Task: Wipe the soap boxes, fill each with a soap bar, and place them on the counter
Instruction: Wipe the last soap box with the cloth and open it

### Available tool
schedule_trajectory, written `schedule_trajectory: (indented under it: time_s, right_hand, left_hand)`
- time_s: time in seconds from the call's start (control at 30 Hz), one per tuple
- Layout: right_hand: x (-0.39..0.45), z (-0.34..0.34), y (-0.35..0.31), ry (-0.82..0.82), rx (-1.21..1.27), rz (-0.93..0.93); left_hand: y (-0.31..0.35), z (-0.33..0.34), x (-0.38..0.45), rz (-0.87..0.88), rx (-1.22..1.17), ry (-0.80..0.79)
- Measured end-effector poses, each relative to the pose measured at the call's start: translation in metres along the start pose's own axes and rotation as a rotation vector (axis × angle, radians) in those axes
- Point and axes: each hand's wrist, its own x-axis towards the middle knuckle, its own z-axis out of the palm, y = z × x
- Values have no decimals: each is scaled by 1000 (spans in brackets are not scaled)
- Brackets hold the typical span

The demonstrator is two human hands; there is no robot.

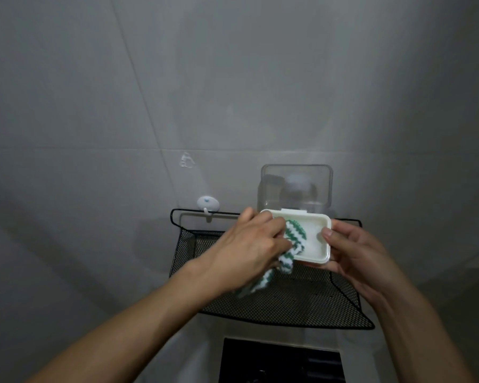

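- Right hand (354, 252) is holding the white soap box (310, 239) above the black mesh shelf (302, 305), thumb clamped on the rim, other fingers curled underneath.
- Clear lid (295, 189) is standing open at the back.
- Left hand (249, 244) is gripping the green-and-white cloth (291, 241), fingers curled round it, pressing it into the tray.
- Progress: early, this box is being wiped; no soap bar in view, nothing filled or placed.
- Table isn't showing; other boxes aren't either.
- Dark panel (282, 360) at the bottom is cut off, possibly a basin.
- White wall hook (208, 204) is sitting beside the shelf rail.

Wall (233, 92) close behind mesh shelf (288, 305)
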Motion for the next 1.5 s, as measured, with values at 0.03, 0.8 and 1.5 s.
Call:
schedule_trajectory:
  time_s: [0.03,0.8,1.5]
  right_hand:
    - [-1,-2,1,1,-7,10]
    - [-4,-2,-5,-118,-18,-21]
    - [9,7,11,136,52,-135]
  left_hand:
    - [-5,-1,-3,8,15,-18]
    - [-3,-6,38,178,125,224]
    - [0,15,36,-699,-182,280]
